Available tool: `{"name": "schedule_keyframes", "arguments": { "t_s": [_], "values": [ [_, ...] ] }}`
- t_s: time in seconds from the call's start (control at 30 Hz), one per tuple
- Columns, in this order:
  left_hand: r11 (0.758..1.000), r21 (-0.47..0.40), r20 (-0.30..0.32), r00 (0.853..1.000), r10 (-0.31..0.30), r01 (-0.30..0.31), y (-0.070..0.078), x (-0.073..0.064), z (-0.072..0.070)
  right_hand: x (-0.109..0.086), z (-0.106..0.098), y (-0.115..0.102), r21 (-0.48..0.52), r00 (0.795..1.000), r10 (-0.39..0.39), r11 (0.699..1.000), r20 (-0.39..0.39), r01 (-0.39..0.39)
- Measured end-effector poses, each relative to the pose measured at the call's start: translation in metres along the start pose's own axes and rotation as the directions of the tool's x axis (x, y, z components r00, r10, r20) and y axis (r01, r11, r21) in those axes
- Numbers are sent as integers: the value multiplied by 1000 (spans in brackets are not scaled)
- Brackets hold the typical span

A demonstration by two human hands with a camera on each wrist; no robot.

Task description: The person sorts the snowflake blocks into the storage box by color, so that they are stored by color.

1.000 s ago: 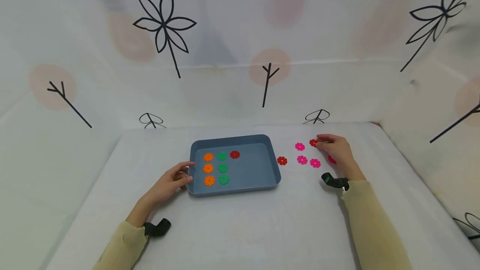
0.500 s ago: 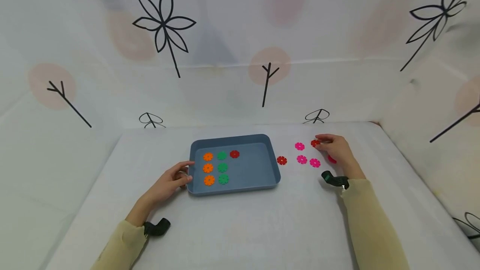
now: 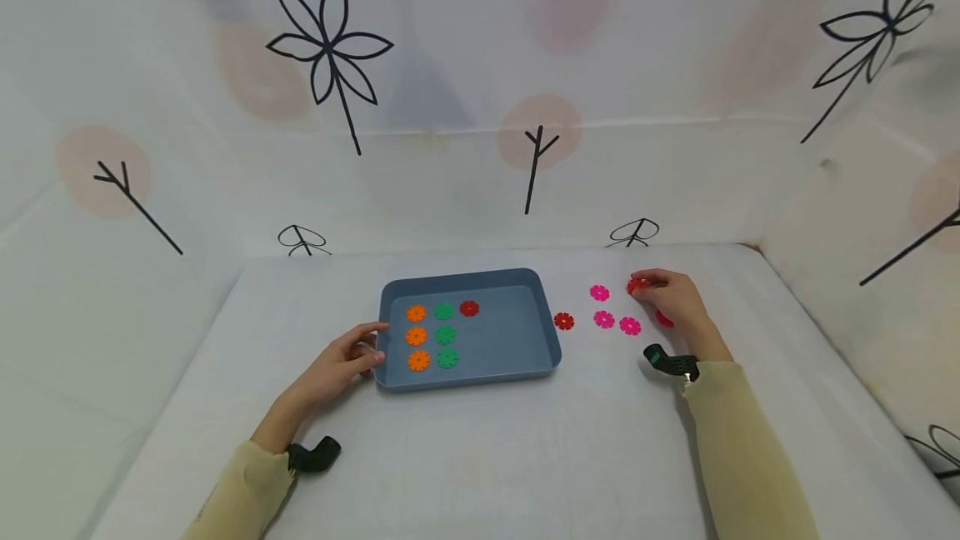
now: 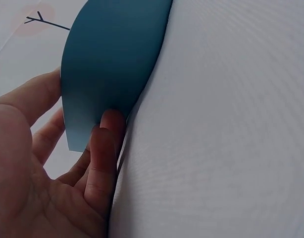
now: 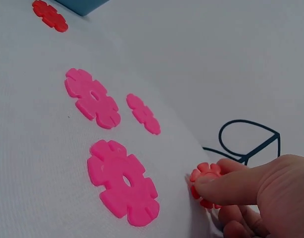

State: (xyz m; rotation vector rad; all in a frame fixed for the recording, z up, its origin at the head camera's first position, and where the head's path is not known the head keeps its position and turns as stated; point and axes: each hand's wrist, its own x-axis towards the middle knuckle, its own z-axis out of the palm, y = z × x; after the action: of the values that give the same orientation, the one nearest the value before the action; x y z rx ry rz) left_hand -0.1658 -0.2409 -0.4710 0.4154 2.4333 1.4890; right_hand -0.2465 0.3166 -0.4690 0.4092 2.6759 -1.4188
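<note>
One red disc [image 5: 206, 170] sits in the right hand [image 3: 675, 298], thumb on its face, fingers behind: clamped on it. Disc is tilted up on edge at the far right of the white cloth [image 3: 472, 457]; can't tell if its lower rim touches down. Looks like thin moulded plastic: probably very light, stiff, a bit slick, hard to break. Best hold is a thumb-and-finger pinch near the notched rim; lying flat, it likely needs an edge tipped up first.

Left hand [image 3: 347, 365] grips the left end wall of the blue-grey tray [image 3: 510, 340], digits both sides of the rim. Tray seems rigid and light; that wall is a fair holding spot.

In tray: three orange discs [image 3: 416, 337] in a column, three green discs [image 3: 446, 335] beside them, then a single red piece [image 3: 469, 308]. Another red one [image 3: 564, 321] lies just right of the tray. Pink discs [image 3: 603, 319] lie flat near the right hand.
</note>
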Motion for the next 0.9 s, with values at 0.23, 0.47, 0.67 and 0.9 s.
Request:
{"name": "schedule_keyframes", "arguments": {
  "t_s": [0.23, 0.47, 0.67, 0.9],
  "values": [
    [1000, 7, -1, 1000, 1, -1, -2, 0, -1, 1, 0, 1, 61, 999, 42, 997, 4, -42],
    [1000, -7, 11, 1000, 9, -9, -3, 0, 0, 2, -3, 7, 84, 999, 34, 996, -16, -33],
    [1000, -13, 14, 1000, 12, -12, -2, 0, 1, 4, -4, 10, 98, 999, 37, 995, -33, -33],
    [1000, -14, 8, 1000, 5, -5, -2, 1, -1, 0, -9, 7, 131, 999, 27, 991, -21, -24]
  ]
}}
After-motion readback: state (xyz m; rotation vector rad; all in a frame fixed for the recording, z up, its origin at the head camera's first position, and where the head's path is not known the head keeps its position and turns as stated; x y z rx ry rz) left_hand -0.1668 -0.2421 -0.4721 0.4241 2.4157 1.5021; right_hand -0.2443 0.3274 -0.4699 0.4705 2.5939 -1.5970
